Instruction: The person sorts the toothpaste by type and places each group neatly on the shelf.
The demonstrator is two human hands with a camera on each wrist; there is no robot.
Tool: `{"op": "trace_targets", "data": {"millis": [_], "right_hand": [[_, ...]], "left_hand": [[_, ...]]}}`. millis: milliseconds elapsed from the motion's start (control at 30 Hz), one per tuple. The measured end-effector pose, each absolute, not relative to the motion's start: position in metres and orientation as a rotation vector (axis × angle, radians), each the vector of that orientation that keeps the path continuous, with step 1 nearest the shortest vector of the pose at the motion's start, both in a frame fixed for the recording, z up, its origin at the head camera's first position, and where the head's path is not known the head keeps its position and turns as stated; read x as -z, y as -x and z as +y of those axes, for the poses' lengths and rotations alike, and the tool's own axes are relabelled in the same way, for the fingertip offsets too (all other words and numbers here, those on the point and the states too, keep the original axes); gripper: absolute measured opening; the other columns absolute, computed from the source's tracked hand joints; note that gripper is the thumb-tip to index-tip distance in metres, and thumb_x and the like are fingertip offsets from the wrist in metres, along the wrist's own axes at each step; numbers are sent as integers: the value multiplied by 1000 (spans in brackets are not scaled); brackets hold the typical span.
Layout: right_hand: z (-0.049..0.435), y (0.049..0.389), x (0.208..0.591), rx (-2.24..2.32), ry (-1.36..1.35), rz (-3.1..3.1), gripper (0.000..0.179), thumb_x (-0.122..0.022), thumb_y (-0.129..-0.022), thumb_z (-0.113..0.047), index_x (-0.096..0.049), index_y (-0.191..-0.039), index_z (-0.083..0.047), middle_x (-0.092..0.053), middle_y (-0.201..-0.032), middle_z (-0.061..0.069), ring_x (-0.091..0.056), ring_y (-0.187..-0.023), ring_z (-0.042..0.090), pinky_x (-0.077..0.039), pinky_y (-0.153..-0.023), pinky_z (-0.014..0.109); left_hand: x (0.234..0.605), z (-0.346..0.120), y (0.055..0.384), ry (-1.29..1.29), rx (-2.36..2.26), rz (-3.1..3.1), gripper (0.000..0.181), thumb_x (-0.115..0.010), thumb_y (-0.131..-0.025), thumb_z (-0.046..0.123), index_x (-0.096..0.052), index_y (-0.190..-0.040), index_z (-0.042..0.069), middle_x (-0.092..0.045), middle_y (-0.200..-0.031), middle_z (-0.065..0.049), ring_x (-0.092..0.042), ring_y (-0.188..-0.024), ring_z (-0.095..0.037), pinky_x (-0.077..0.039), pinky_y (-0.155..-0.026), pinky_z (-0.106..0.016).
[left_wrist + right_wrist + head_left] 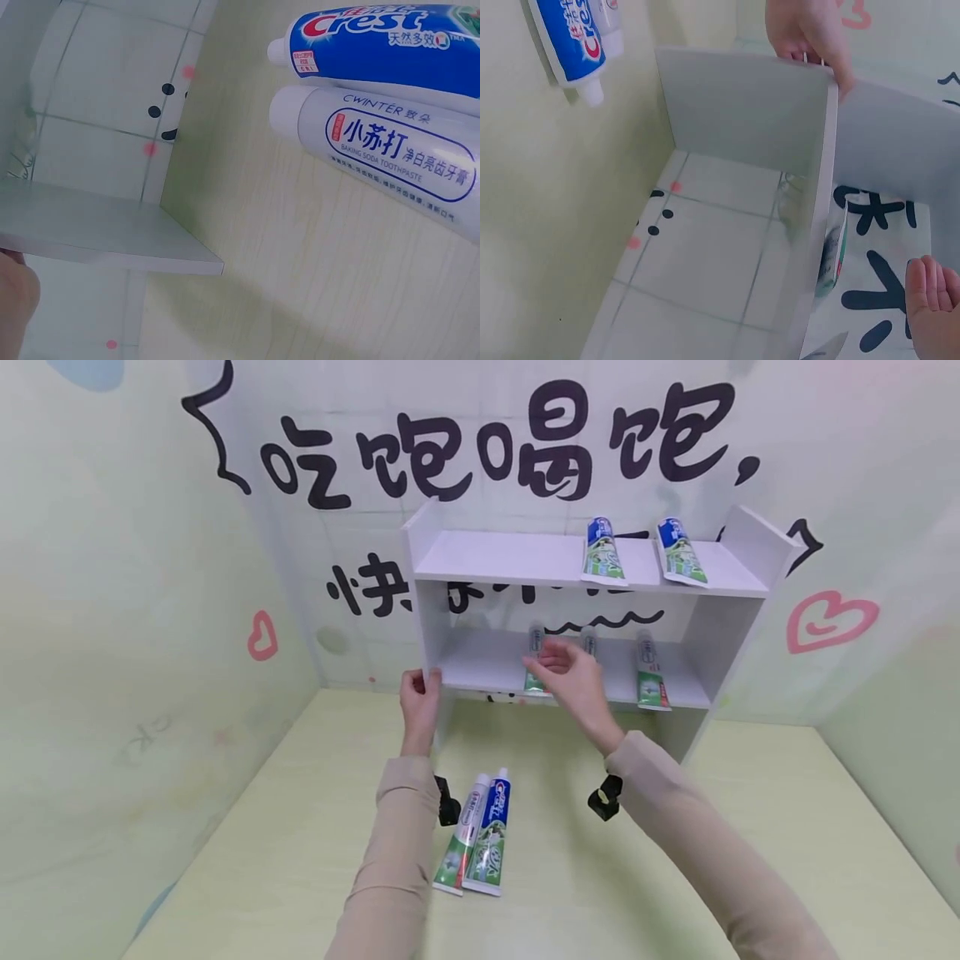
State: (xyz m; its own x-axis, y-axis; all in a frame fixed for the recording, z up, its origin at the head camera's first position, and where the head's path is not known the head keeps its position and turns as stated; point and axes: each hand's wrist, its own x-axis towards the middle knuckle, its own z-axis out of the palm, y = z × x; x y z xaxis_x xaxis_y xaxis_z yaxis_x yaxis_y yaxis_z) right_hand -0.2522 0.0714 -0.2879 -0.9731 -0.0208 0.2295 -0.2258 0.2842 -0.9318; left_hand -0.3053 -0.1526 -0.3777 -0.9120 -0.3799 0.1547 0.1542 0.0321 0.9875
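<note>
Gripping the left side panel (432, 627) of a white two-tier shelf (723, 635), the left hand (420, 697) holds on at the height of the lower board (480, 664). Too hard a pull there could tilt or drag the whole shelf and send its load sliding. The right hand (573, 677) is released, its fingers loosely bent before the left white-and-green toothpaste tube (534, 683) and covering part of the middle white-and-green toothpaste tube (588, 642). A careless sweep sideways could knock either one askew (the right wrist view shows a gap between fingertips and the tube nearest them).

At the right of that row, the right white-and-green toothpaste tube (651, 670) pokes its crimped end past the near edge; a bump from the right sleeve (675, 810) could tip it off. Above, the left Crest tube (603, 552) and the right Crest tube (681, 552) lie with their flat ends at the near edge of the upper board (510, 552), so a jolt to the shelf might shift them too.

On the table (555, 910), a Cwinter baking soda toothpaste tube (462, 835) and another Crest tube (491, 835) lie side by side; the left sleeve (393, 860), dropping lower, could push them apart.
</note>
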Motion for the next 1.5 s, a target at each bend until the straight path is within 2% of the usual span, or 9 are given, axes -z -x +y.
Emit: {"op": "trace_targets", "data": {"millis": [167,533,767,1067,1300,1500], "right_hand": [[70,243,293,-1807,-279,-2348,54,-70,-79,-25,-50,-122,0,-59,-114,17,-58,-103,25,-47,-92,30],[64,227,310,-1847,-283,-2355,54,-72,-77,-25,-52,-120,1,-60,-111,16,-59,-101,24,-48,-90,30],[59,223,328,-1841,-294,-2388,52,-72,-77,-25,-53,-119,0,-59,-111,17,-58,-100,24,-48,-89,30],[54,216,354,-1776,-235,-2484,47,-72,-77,-27,-56,-116,-6,-63,-107,12,-61,-96,22,-50,-84,29],[48,209,383,-1769,-218,-2558,52,-72,-76,-28,-54,-117,-2,-62,-108,16,-61,-94,23,-51,-83,30],[42,207,407,-1794,-181,-2629,53,-73,-76,-21,-53,-117,5,-59,-109,22,-60,-94,25,-51,-82,32]], "left_hand": [[377,-152,304,-232,1924,-1935,29,-52,-90,22,-46,-107,-1,-46,-90,-2,-42,-82,-13,-37,-70,-24],[377,-153,305,-238,1929,-1948,31,-52,-90,24,-45,-108,0,-46,-91,-2,-43,-83,-13,-37,-71,-25],[377,-155,306,-241,1923,-1940,30,-52,-91,23,-45,-107,-1,-47,-91,-3,-43,-83,-13,-36,-71,-25],[377,-153,306,-243,1927,-1950,30,-52,-90,23,-45,-108,-1,-47,-93,-4,-43,-84,-14,-37,-72,-24],[376,-153,305,-237,1932,-1941,30,-52,-91,23,-45,-108,-1,-46,-93,-3,-43,-85,-14,-37,-73,-25],[377,-153,306,-242,1926,-1956,31,-51,-91,24,-45,-109,-1,-47,-96,-5,-44,-87,-15,-38,-74,-25]]}}
